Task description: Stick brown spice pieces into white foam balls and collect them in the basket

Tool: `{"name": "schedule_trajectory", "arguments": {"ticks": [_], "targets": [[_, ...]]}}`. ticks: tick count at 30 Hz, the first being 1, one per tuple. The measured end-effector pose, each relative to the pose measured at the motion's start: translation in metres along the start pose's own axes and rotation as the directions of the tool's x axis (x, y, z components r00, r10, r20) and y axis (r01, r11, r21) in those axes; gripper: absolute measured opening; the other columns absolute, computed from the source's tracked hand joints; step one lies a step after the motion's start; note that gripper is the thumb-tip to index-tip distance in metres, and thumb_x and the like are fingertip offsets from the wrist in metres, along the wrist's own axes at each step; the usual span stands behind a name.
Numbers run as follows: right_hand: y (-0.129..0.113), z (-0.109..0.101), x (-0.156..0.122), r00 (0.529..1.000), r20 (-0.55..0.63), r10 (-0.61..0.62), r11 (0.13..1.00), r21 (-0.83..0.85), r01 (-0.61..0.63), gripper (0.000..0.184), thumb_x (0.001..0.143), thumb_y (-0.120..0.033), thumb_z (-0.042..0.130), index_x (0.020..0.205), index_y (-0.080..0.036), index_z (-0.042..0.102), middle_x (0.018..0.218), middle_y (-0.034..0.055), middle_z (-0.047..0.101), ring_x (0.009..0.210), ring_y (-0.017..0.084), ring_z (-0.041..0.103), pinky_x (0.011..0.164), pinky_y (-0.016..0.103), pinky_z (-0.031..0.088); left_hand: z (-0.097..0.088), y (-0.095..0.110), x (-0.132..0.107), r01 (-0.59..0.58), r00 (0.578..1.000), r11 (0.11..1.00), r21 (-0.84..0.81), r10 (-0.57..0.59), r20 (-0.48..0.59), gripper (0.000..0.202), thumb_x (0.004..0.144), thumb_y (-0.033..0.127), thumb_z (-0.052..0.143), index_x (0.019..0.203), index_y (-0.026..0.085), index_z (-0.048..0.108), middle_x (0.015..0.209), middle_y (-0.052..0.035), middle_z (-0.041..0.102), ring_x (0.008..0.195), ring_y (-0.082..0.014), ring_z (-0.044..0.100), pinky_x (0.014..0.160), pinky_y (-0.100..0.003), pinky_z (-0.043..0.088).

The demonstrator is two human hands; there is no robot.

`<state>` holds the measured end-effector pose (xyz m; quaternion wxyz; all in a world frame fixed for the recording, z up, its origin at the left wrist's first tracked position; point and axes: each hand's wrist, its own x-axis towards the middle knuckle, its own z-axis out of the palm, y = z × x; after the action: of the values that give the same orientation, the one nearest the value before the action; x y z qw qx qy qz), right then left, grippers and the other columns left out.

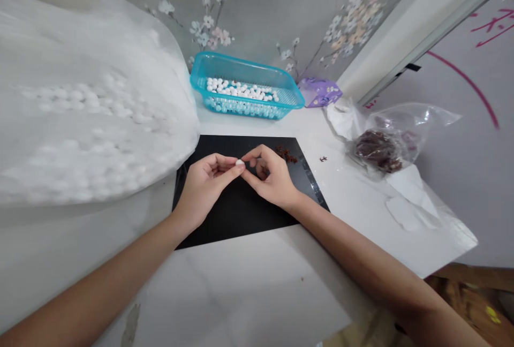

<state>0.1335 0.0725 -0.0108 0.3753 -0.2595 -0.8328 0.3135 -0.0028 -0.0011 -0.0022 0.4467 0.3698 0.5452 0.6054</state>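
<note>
A bulging bag (96,138) stands at the left. Next comes the left hand (203,186), pinching a small white ball (240,162) between thumb and fingertips, the ball's top peeping out just above the thumb tip, over a black mat (236,213). Right of the ball, the right hand (275,178) curves in, thumb and forefinger tips close to it; whether they grip it too, I cannot tell. Brown bits (286,155) lie beyond that hand.
</note>
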Motion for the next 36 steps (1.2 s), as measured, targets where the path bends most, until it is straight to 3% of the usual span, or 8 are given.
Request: {"name": "schedule_trajectory", "arguments": {"ticks": [11,18,24,36], "targets": [[0.0031,-0.0012,0.0003,0.998,0.048,0.051,0.993,0.099,-0.056,0.018,0.074,-0.028,0.064,0.073,-0.017,0.05,0.059,-0.0068,0.037,0.046,0.004,0.031,0.042,0.018,0.027,0.0003,0.0009,-0.0011,0.015,1.0,0.999,0.042,-0.014,-0.006,0.022,0.064,0.034,0.074,0.077,0.017,0.067,0.081,-0.0034,0.069,0.081,-0.0169,0.062,0.078,-0.029,0.048],[0.0004,-0.0008,0.0009,0.998,0.012,0.066,0.99,0.122,-0.067,0.013,0.078,-0.026,0.06,0.081,-0.017,0.051,0.061,-0.0075,0.034,0.045,0.002,0.029,0.042,0.017,0.025,0.0009,0.0014,-0.0006,-0.033,0.999,0.999,0.015,0.033,0.012,0.018,0.068,0.032,0.071,0.08,0.019,0.068,0.085,-0.0023,0.069,0.086,-0.0164,0.062,0.082,-0.028,0.048],[0.0003,-0.0006,0.0033,0.991,-0.037,0.131,0.982,0.14,-0.125,0.023,0.074,-0.027,0.064,0.09,-0.019,0.05,0.067,-0.0073,0.037,0.043,0.001,0.026,0.039,0.018,0.021,0.0009,0.0004,0.0002,-0.076,0.997,0.997,0.015,0.076,0.016,0.015,0.073,0.032,0.068,0.084,0.022,0.067,0.092,-0.0013,0.068,0.093,-0.016,0.061,0.088,-0.027,0.046],[0.0,-0.001,0.0032,0.993,-0.002,0.12,0.984,0.129,-0.119,0.027,0.071,-0.022,0.066,0.093,-0.019,0.05,0.069,-0.0073,0.04,0.043,0.001,0.028,0.04,0.018,0.023,0.0008,0.0008,0.0003,-0.093,0.995,0.996,0.002,0.093,0.027,0.016,0.072,0.03,0.068,0.084,0.02,0.068,0.091,-0.0034,0.068,0.093,-0.0181,0.061,0.088,-0.032,0.047]]}}
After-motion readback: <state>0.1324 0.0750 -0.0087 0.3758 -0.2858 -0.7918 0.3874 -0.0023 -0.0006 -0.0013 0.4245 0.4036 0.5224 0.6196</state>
